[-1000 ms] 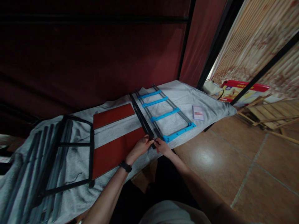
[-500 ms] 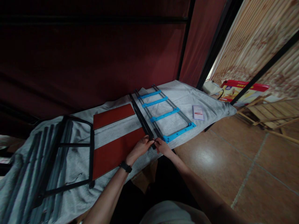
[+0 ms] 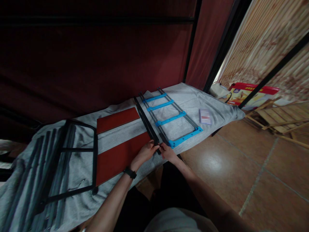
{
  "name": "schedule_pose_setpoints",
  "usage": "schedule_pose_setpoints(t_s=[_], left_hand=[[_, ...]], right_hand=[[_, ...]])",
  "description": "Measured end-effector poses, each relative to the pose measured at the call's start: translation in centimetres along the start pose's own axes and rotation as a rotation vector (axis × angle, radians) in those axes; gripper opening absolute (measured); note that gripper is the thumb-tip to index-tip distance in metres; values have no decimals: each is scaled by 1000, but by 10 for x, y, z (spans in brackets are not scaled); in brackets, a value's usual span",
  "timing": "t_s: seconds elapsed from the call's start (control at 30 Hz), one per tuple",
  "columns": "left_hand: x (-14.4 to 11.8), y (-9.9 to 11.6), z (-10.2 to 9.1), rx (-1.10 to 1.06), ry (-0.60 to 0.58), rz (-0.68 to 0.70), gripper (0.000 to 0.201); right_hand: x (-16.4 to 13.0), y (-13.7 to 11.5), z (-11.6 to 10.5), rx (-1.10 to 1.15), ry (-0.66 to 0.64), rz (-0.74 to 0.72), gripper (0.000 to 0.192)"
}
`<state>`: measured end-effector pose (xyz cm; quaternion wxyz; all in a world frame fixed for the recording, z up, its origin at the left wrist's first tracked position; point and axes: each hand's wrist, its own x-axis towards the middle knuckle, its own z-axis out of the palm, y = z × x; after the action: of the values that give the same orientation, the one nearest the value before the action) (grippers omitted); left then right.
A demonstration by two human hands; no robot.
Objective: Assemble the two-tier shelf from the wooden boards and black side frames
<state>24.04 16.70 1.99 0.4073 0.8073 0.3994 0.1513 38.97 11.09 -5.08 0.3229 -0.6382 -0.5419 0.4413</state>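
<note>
My left hand [image 3: 146, 151], with a dark band on its wrist, is closed on the near end of a pair of long black bars [image 3: 145, 120]. Beside it, my right hand [image 3: 167, 152] pinches at that same end. Whatever lies between its fingertips is too small to make out. Just right of the bars lies a frame of grey rods with blue crosspieces [image 3: 170, 119]. To the left are two reddish-brown panels, a near one [image 3: 120, 158] and a far one [image 3: 118, 120], with grey cloth [image 3: 116, 137] between them.
A black tubular frame [image 3: 95, 161] lies left of the panels, over several grey tubes [image 3: 36, 170]. Right of the blue crosspieces is a small blurred packet [image 3: 205, 116]. A dark red wall [image 3: 96, 64] rises behind. Folded wooden furniture [image 3: 282, 117] and a red-yellow box [image 3: 251, 93] stand at right.
</note>
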Motion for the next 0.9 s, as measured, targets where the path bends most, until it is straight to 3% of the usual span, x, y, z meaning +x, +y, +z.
schedule_pose_setpoints(t_s=[0.3,0.53,0.7,0.9], left_hand=[[-1,0,0,31,-3,-5,23],[-2,-1,4,-20,8,-12,24],[-3,-1,6,-48,41,-32,22],[-3,-2,7,-36,37,-43,20]], right_hand=[[8,2,3,-120,76,-54,13],[2,12,3,-38,-7,-39,19],[6,9,1,-128,26,-83,13],[5,2,1,-212,53,-132,20]])
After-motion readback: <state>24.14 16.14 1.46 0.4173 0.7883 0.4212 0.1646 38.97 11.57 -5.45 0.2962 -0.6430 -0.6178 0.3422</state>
